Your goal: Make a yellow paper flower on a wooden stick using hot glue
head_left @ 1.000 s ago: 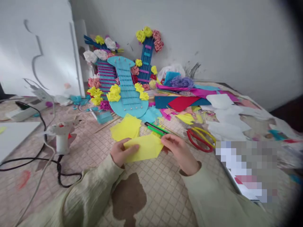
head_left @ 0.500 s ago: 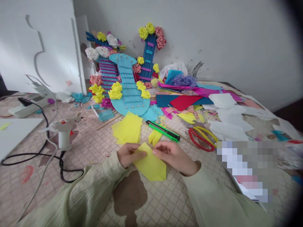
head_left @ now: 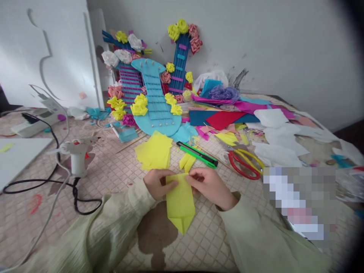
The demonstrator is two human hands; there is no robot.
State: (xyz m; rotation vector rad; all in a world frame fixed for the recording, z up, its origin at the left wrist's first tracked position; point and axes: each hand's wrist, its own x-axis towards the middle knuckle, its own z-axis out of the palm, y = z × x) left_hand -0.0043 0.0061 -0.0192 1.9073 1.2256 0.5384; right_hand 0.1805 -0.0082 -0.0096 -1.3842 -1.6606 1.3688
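A sheet of yellow paper [head_left: 181, 201] with creases and a pointed lower end hangs between my two hands, above the tabletop. My left hand [head_left: 159, 184] pinches its upper left edge, thumb in front. At the upper right edge my right hand [head_left: 209, 185] pinches it between thumb and fingers. Just beyond lie a stack of yellow paper sheets [head_left: 153, 151], some narrow yellow strips [head_left: 187, 161] and a green box cutter [head_left: 197, 154]. Scissors [head_left: 246, 165] with red and yellow handles rest to the right of the cutter.
A hot glue gun [head_left: 78, 153] stands on the left with its cord looping over the table. Blue cardboard instruments [head_left: 156, 91] with paper flowers lean at the back. Colored paper [head_left: 227, 119] and white sheets [head_left: 278, 144] spread over the right. A power strip [head_left: 35, 121] sits far left.
The yellow paper has turned from slanted to nearly upright, its pointed end now hanging toward me. Both hands still pinch its top edge. The view has shifted slightly.
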